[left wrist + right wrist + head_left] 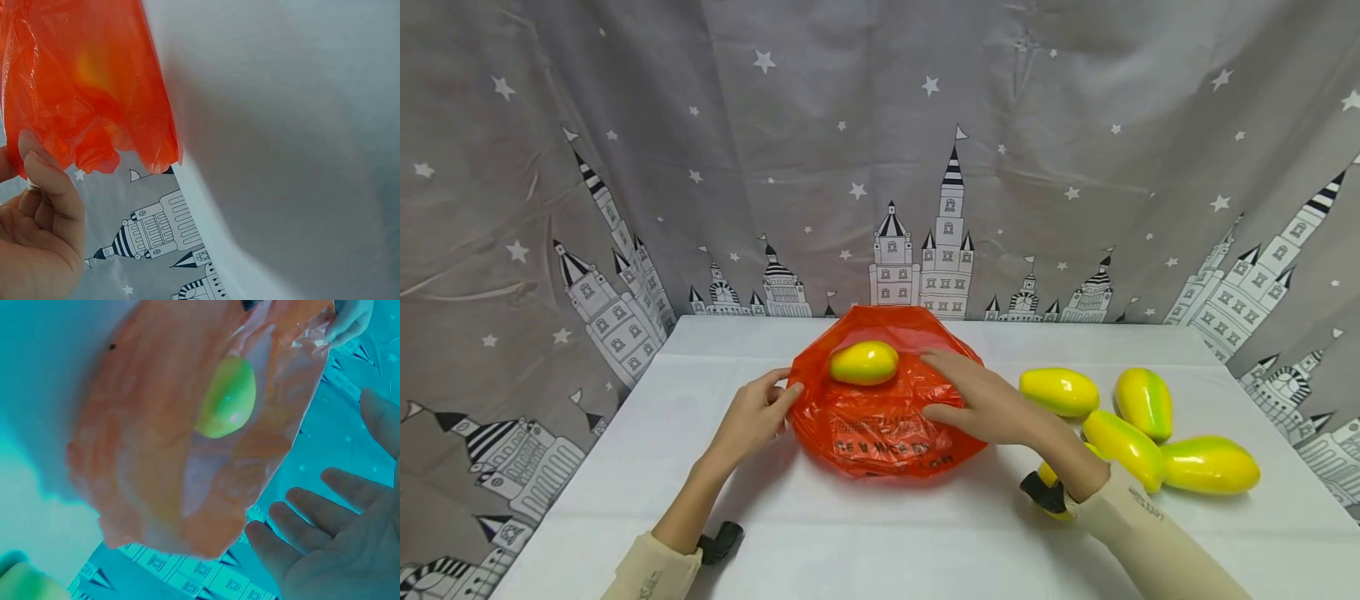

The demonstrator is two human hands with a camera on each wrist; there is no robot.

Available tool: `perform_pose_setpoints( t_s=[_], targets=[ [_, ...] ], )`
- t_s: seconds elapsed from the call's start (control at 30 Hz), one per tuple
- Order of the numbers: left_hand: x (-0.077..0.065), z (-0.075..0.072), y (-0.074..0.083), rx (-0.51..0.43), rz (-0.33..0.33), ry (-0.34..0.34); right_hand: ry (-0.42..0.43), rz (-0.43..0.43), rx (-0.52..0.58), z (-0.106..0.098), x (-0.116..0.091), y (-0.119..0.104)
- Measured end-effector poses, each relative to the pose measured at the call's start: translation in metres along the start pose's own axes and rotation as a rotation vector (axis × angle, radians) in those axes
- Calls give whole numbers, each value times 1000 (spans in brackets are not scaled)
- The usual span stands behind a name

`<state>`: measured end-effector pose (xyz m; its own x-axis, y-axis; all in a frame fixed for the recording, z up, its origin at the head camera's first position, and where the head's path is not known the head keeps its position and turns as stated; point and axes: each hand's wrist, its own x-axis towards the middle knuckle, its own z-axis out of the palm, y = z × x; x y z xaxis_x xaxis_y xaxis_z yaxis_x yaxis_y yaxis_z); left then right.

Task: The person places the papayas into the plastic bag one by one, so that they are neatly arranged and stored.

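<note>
A red plastic bag (880,421) lies spread on the bench (880,542), whose white covering shows faint creases running across in front of the bag and soft shadows beside it. Behind the bag and along both sides hangs a grey curtain (820,192), printed with pale stars and black-and-white castles; it sags in loose folds, and wrinkles more strongly to the bag's left.

One yellow fruit (863,363) lies in the bag's opening, and dark lettering (883,446) marks the part of the bag nearest the person. To the right of the bag lies a cluster of glossy yellow fruits (1123,450) streaked with green, one partly hidden by the right wrist.

At the bag's left edge, the left hand (758,414) pinches the plastic between thumb and fingers. Over the bag's right side, the right hand (981,404) has its fingers extended and apart, holding nothing. Both arms wear beige sleeves (1165,533), with a black device (721,543) at each wrist, nearer the person than the bag.
</note>
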<state>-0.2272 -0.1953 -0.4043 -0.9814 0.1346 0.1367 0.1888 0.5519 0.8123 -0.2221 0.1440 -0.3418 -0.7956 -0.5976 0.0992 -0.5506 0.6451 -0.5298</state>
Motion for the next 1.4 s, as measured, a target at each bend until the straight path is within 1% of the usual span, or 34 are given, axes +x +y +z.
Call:
perform_pose_setpoints(
  t_s=[0.27, 0.4, 0.53, 0.73, 0.83, 0.93, 1.03, 1.23, 1.4],
  targets=[
    [1, 1, 2, -2, 6, -10, 34, 104, -16, -5, -28, 12],
    [0, 1, 2, 1, 0, -11, 50, 138, -5, -8, -39, 17],
    [1, 1, 3, -1, -5, -17, 65, 154, 4, -11, -51, 22],
    [0, -1, 4, 22, -5, -12, 83, 136, -29, -10, -70, 32],
    [-1, -2, 3, 28, -9, -10, 88, 147, -44, -9, -79, 38],
    [-2, -2, 3, 26, -15, -17, 97, 186, -40, -10, -88, 44],
    [-1, -2, 3, 25, -22, -16, 108, 202, -40, -11, -96, 50],
    [-1, -1, 4, 21, -8, -15, 125, 207, -13, -13, -112, 57],
    [0, 0, 6, 24, -2, -21, 123, 210, -3, -12, -128, 61]
  ],
)
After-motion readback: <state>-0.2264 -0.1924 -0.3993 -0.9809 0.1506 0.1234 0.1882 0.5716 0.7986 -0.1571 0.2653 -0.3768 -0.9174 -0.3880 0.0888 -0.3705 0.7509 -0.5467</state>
